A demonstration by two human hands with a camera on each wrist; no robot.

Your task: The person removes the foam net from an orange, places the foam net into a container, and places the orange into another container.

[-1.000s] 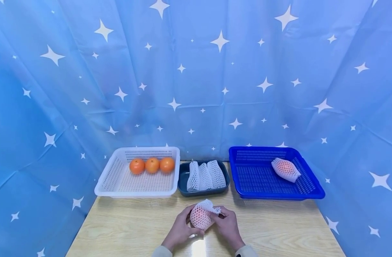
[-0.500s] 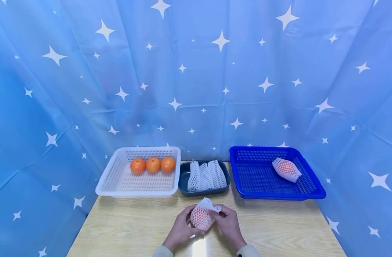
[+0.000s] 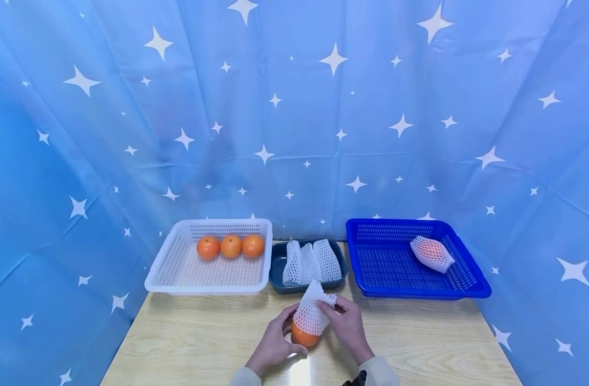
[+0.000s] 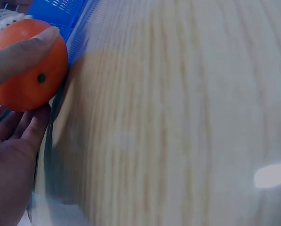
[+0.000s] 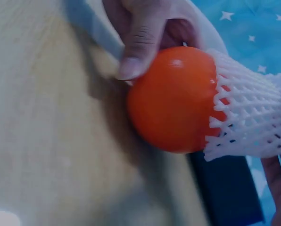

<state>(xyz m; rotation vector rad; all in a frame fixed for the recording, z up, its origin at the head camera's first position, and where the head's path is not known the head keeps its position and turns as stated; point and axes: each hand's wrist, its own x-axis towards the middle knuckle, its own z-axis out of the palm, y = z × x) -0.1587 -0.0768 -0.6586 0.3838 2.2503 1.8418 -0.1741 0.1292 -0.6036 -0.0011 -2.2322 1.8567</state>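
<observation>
In the head view, an orange (image 3: pixel 304 338) shows its bare lower part below a white foam net sleeve (image 3: pixel 310 316) over its top. My left hand (image 3: pixel 275 339) grips the orange from the left side, thumb across its skin in the left wrist view, where a green stem spot shows. My right hand (image 3: pixel 348 326) pinches the sleeve near its upper right edge. In the right wrist view, the sleeve's ragged open end (image 5: pixel 218 117) rings one side of the orange, leaving most of the fruit bare.
A white basket (image 3: pixel 202 277) with 3 oranges (image 3: pixel 231 246) stands back left. Behind the hands, a dark teal dish (image 3: pixel 277 274) bears several flat net sleeves (image 3: pixel 311 264). The blue basket (image 3: pixel 381 276) at right holds one netted fruit (image 3: pixel 431 253). A starry curtain (image 3: pixel 294 118) hangs behind.
The net sleeve covered the whole front of the orange earlier; now it has slid up, away from me, baring the orange's lower part. My right hand has moved slightly up with it.
</observation>
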